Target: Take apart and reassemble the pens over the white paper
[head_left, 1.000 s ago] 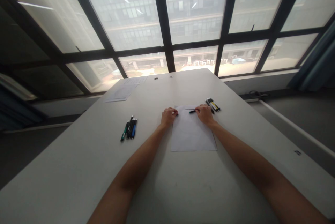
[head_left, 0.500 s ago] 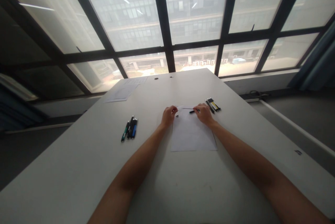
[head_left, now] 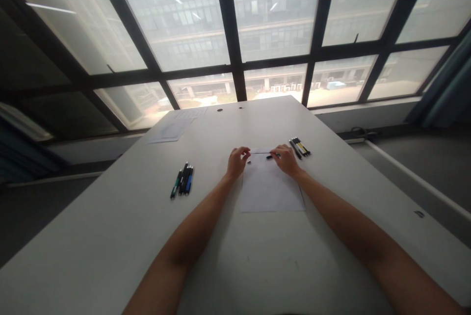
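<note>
- Tabletop [head_left: 235, 256]: white, extending forward to the window wall; it carries all items listed below.
- White paper [head_left: 272, 190]: lies flat on the tabletop, between the two forearms.
- Thin dark rod [head_left: 261, 152]: spans the space between the fingertips of both hands, above the far part of the white paper, roughly parallel to its far edge.
- Right hand [head_left: 288, 160]: positioned over the far right part of the white paper; grip pinched on the right end of the thin dark rod.
- Left hand [head_left: 236, 163]: positioned at the far left edge of the white paper; thumb and fingers curled at the left end of the thin dark rod. Whether this grip bears on it cannot be told.
- Dark pen part [head_left: 269, 157]: lies on the white paper, partly hidden by the right hand.
- Small dark piece [head_left: 249, 162]: rests just beside the left fingertips.
- Left pen group [head_left: 182, 181]: green, black and blue pens, side by side.
- Right pen group [head_left: 300, 147]: beyond the right hand, with white and yellow markings.
</note>
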`<state>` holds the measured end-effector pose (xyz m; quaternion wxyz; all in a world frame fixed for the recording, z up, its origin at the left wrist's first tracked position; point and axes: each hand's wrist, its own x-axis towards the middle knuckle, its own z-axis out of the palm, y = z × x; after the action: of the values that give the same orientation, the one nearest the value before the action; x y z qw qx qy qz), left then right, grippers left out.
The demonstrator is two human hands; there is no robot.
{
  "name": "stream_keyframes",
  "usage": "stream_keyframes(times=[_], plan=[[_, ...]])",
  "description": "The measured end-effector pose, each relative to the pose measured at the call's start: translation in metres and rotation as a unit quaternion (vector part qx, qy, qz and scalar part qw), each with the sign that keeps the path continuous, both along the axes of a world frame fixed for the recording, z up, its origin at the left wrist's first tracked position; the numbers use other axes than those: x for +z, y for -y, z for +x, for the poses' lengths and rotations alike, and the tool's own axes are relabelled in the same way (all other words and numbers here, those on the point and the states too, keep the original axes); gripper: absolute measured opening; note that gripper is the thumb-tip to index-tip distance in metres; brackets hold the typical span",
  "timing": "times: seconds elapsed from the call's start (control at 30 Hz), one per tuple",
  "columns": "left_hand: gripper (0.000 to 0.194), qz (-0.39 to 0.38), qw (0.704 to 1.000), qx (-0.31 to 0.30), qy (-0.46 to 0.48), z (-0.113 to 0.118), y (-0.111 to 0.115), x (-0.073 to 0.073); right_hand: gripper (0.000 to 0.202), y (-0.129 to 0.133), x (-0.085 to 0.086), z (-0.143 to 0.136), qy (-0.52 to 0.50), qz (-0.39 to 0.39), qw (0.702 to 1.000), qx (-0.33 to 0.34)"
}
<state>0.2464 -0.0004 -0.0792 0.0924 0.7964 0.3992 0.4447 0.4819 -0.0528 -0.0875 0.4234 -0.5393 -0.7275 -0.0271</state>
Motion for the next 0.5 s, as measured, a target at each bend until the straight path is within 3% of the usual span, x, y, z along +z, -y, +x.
stream_keyframes(times=[0.5], plan=[[0.011, -0.014, 1.000, -0.006, 0.009, 0.0009, -0.0018, -0.0024, 0.013, -0.0016, -0.0022, 0.0010, -0.004, 0.008, 1.000, 0.016]])
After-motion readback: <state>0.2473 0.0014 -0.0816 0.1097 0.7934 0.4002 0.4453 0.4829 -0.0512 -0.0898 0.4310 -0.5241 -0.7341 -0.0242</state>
